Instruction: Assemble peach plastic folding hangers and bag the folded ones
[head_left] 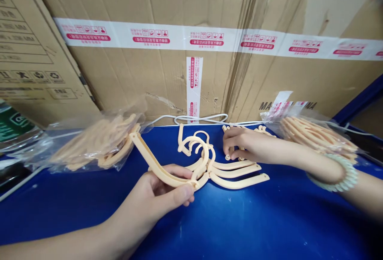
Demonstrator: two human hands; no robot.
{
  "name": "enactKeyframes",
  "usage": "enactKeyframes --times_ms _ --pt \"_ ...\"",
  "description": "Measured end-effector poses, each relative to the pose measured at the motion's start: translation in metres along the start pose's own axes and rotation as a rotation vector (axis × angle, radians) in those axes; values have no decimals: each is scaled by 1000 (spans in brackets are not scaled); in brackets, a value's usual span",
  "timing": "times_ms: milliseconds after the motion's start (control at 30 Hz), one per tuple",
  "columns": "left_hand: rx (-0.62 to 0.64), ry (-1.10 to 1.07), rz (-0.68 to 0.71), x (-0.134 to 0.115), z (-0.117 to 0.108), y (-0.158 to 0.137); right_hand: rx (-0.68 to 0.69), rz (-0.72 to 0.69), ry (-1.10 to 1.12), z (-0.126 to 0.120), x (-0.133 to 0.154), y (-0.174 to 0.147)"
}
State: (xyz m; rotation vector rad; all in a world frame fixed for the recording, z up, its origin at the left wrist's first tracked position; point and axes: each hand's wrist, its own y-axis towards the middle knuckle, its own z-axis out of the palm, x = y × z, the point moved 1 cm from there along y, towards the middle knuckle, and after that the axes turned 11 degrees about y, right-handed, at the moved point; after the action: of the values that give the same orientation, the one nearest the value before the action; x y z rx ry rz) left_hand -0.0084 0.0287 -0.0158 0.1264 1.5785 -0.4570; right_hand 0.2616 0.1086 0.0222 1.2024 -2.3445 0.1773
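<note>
Left hand (pixel 163 194), grip closed on a fanned bundle of cream hangers (pixel 206 164) low over the blue desk (pixel 239 228). Right hand (pixel 239 145), fingers curled on loose hanger pieces (pixel 260 129) behind the bundle. Clear bags of hangers sit left (pixel 95 144) and right (pixel 317 134). White cable (pixel 203 119) behind. Cardboard boxes (pixel 149 72) at back; red-and-white tape (pixel 194 38), print unreadable.

Left plastic bag (pixel 89 144) blurs hanger pieces inside; right hand (pixel 239 144) fingertips hidden among small parts (pixel 260 130).
</note>
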Motion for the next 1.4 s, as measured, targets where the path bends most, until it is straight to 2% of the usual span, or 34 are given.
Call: enactKeyframes --times_ms 67,100,233,267,333,433,600,767,867,1000,1400 --pt "-4 -25 -10 0 0 1 -60 -13 5 2 4 1" --pt "-8 -38 -11 -1 0 1 -140 -16 14 2 6 1" --pt "-22 -63 -27 -7 2 -1 -698 17 174 2 20 -3" --pt "-22 -68 -30 -7 2 -2 -798 32 256 3 25 -3" --pt "-18 -83 -28 -7 2 -2 -865 58 454 6 34 -4" --pt "0 -96 0 -5 2 -1 -835 97 773 12 50 -2" --pt "49 -80 49 -5 3 0 -708 209 1273 30 67 -3" --pt "55 -25 60 -5 3 0 -672 403 1530 54 72 -3" --pt "56 10 108 -5 3 1 -639 428 1595 64 75 -4" --pt "97 20 170 -6 3 1 -485 377 1564 72 79 -4" --pt "129 259 126 -6 5 -3 -351 262 1461 82 84 -3"
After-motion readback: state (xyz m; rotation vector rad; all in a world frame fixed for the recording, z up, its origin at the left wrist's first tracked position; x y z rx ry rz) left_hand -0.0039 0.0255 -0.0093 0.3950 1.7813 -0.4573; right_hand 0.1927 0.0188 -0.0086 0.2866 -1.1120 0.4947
